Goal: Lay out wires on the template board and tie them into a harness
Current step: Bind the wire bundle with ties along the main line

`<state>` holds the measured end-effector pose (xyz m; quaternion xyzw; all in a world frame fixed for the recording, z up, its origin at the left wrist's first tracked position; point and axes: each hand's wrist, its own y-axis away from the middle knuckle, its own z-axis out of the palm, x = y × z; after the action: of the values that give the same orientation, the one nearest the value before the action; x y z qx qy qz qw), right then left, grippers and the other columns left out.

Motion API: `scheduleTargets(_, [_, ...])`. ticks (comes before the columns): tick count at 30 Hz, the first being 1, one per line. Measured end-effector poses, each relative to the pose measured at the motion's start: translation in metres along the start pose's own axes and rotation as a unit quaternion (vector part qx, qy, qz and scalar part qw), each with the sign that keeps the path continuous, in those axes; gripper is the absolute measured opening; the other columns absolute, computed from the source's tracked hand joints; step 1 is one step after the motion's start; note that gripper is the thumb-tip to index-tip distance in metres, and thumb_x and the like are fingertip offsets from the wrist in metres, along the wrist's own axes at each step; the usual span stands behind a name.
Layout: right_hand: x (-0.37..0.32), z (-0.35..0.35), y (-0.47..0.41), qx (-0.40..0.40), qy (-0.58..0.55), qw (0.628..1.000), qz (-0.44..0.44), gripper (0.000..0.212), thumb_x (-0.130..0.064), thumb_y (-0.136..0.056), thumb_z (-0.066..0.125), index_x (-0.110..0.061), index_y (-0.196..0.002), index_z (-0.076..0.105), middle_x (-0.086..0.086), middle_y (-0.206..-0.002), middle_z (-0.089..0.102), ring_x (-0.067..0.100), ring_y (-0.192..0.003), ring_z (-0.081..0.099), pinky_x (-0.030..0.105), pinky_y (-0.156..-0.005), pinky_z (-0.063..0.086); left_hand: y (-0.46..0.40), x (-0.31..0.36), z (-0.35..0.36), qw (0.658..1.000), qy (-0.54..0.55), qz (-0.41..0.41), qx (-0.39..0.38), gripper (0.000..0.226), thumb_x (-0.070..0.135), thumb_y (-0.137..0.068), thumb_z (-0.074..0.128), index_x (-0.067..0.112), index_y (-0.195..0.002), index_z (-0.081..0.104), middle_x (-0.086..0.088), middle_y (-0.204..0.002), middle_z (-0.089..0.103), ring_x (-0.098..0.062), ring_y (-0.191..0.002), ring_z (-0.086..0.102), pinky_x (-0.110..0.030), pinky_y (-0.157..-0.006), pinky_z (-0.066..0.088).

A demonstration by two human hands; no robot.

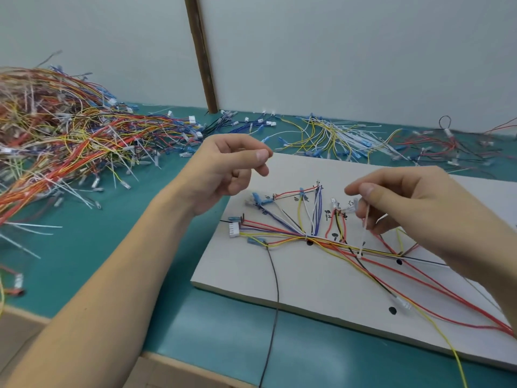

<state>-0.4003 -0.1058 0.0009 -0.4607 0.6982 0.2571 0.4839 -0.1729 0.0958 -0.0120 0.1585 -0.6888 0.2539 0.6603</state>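
The right hand (414, 203) pinches the tail of a tie (363, 233) that rises near upright from the wires (361, 252) on the board (279, 275), directly below its fingers. The left hand (223, 166) hovers farther off, fingers curled, apparently holding nothing.

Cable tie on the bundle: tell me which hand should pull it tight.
Right. The right hand already pinches the tail of the white cable tie looped round the wire bundle on the template board. The left hand hovers apart, holding nothing visible.
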Motion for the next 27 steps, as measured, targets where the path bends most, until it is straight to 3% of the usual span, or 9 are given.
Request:
scheduleTargets(2, [0.002,0.005,0.001,-0.010,-0.003,1.000,0.011,0.029,-0.012,-0.104,0.054,-0.021,-0.093,0.079,0.005,-0.074,0.072,0.015,-0.061,0.065,0.033,-0.060,0.058,0.003,0.003,-0.003,0.995,-0.081,-0.025,-0.051,0.013,0.025,-0.074,0.083,0.015,-0.081,0.078,-0.007,-0.066,0.066,-0.012,-0.044,0.038,-0.018,-0.044,0.025])
scheduleTargets(5, [0.005,0.018,0.005,-0.053,0.050,0.997,-0.003,0.028,-0.019,-0.102,0.055,-0.030,-0.093,0.078,-0.002,-0.069,0.066,0.010,-0.056,0.054,0.022,-0.052,0.045,0.008,0.007,-0.003,0.960,-0.236,-0.036,-0.143,0.011,0.023,-0.077,0.088,0.016,-0.080,0.080,-0.003,-0.064,0.065,-0.012,-0.055,0.046,-0.020,-0.050,0.036])
scheduleTargets(10, [0.003,0.036,0.006,-0.077,0.188,0.977,-0.061,0.015,-0.027,-0.094,0.063,-0.034,-0.091,0.076,-0.019,-0.064,0.062,0.002,-0.057,0.052,0.014,-0.056,0.038,0.016,0.012,0.006,0.898,-0.356,-0.088,-0.244,0.017,0.029,-0.074,0.093,0.022,-0.082,0.080,0.006,-0.052,0.047,-0.012,-0.051,0.039,-0.021,-0.051,0.031])
scheduleTargets(13, [0.000,0.051,0.005,-0.086,0.242,0.962,-0.092,0.011,-0.031,-0.091,0.068,-0.038,-0.096,0.076,-0.013,-0.074,0.065,0.004,-0.071,0.056,0.021,-0.065,0.043,0.018,0.013,0.009,0.877,-0.400,-0.102,-0.247,0.016,0.031,-0.073,0.093,0.026,-0.080,0.079,0.007,-0.052,0.044,-0.012,-0.049,0.038,-0.019,-0.048,0.029])
scheduleTargets(17, [-0.001,0.071,0.005,-0.097,0.324,0.933,-0.123,0.012,-0.039,-0.093,0.064,-0.041,-0.101,0.072,-0.015,-0.084,0.055,0.003,-0.082,0.056,0.031,-0.075,0.048,0.020,0.013,0.011,0.876,-0.410,-0.096,-0.234,0.011,0.028,-0.076,0.090,0.027,-0.079,0.080,0.010,-0.052,0.048,-0.009,-0.048,0.040,-0.017,-0.048,0.032])
scheduleTargets(27, [-0.002,0.078,0.004,-0.087,0.343,0.921,-0.161,0.006,-0.041,-0.095,0.058,-0.037,-0.093,0.061,-0.011,-0.085,0.056,0.009,-0.081,0.055,0.033,-0.072,0.047,0.020,0.015,0.010,0.868,-0.419,-0.103,-0.245,0.010,0.027,-0.078,0.087,0.027,-0.077,0.077,0.010,-0.055,0.054,-0.008,-0.050,0.043,-0.017,-0.050,0.036])
